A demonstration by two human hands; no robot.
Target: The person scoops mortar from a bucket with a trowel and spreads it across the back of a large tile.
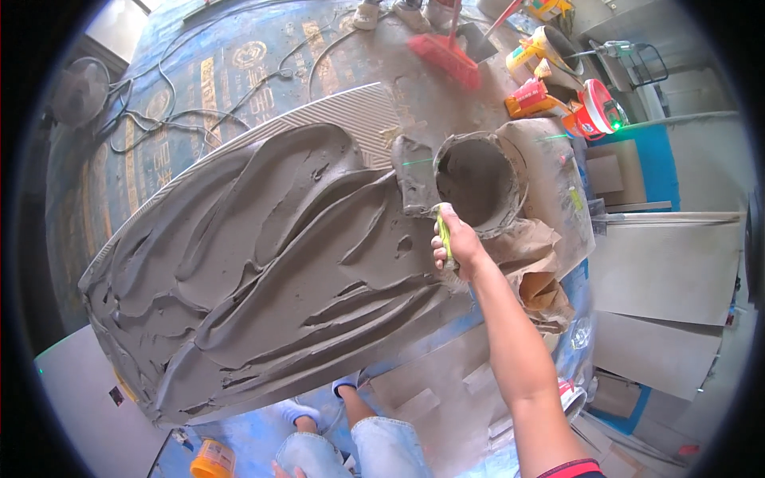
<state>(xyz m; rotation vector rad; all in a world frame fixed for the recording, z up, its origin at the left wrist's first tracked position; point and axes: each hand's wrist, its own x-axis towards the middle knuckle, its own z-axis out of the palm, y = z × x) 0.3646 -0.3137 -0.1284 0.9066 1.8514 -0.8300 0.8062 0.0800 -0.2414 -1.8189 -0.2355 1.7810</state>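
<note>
My right hand [456, 243] is closed around the yellow-green handle of a trowel [416, 174]. Wet grey mortar coats its blade, which sits beside the rim of a mortar-caked bucket [519, 179]. Below and to the left lies a large slab with a ribbed back [368, 119]. Thick grey mortar [239, 263] covers most of it in long ridges and swirls. Only a few spread fingertips of my left hand [287, 470] show at the lower edge, near my knees, with nothing visible in them.
Crumpled brown paper [542, 275] lies right of the bucket. Cables [167, 119] cross the printed floor covering. At the far side, a red broom [446, 60] is blurred near someone's shoes [366, 14]. Several buckets stand far right; an orange tub [213, 460] stands near left. Pale boards [665, 267] line the right.
</note>
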